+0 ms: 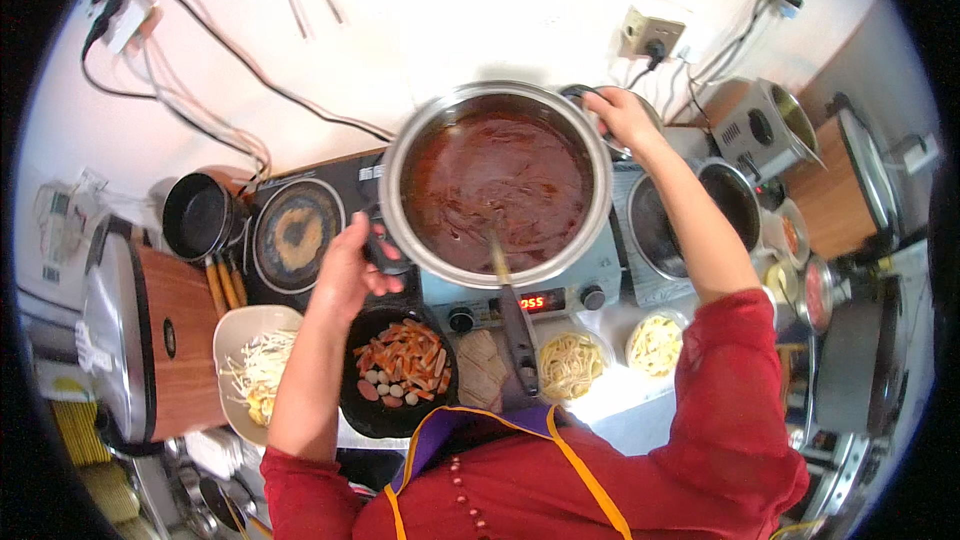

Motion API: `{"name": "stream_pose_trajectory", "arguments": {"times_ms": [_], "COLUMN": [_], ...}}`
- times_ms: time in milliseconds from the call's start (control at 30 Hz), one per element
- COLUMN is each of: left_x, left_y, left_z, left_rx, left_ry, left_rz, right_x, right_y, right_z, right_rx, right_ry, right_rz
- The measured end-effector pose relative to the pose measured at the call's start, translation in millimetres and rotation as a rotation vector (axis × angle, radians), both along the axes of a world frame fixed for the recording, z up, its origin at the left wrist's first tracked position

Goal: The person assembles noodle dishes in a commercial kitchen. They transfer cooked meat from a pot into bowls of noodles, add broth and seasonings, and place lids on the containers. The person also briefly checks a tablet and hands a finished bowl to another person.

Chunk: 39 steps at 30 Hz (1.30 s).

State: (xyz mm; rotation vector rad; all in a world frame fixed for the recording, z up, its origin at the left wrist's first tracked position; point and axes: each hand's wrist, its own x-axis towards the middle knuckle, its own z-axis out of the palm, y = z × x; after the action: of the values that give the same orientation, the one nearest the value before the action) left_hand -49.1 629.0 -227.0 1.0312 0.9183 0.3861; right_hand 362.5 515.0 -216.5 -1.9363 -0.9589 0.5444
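A large steel pot (395, 110) of dark reddish-brown sauce (495, 180) stands over the induction cooker (440, 290). My right hand (622, 120) is closed around the pot's black right handle (580, 95). Beside the black left handle (388, 252) is my left hand (350, 265), thumb and fingers apart; whether it touches the handle is hard to see. A ladle (518, 330) leans out over the near rim, its bowl hidden in the sauce.
At the left are a dark pan (345, 240), a black pot (200, 220) and a bowl of pale strips (228, 340). Nearer me sits a black pan (350, 410) holding carrot-coloured pieces and small balls. Noodle bowls (570, 365) and pots (735, 195) are at right; cords (300, 100) hang behind.
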Motion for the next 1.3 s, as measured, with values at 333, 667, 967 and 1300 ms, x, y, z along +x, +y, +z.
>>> {"name": "stream_pose_trajectory", "arguments": {"times_ms": [333, 667, 967, 1300], "left_x": [40, -100, -436, -634], "left_y": [-27, -114, -264, -298], "left_z": [-20, 37, -27, -157], "left_rx": [0.121, 1.067, 0.962, -0.164], "left_ry": [-0.104, 0.064, 1.423, 0.049], "left_rz": [0.014, 0.310, 1.126, 1.470], "right_x": [72, 148, 88, -310], "right_y": [-23, -19, -42, -116], "right_z": [-66, -84, 25, 100], "right_rx": [-0.059, -0.193, 0.311, 0.337], "right_ry": [0.090, 0.225, -0.336, -0.052], "right_rz": [-0.066, 0.114, 0.052, 0.373]}}
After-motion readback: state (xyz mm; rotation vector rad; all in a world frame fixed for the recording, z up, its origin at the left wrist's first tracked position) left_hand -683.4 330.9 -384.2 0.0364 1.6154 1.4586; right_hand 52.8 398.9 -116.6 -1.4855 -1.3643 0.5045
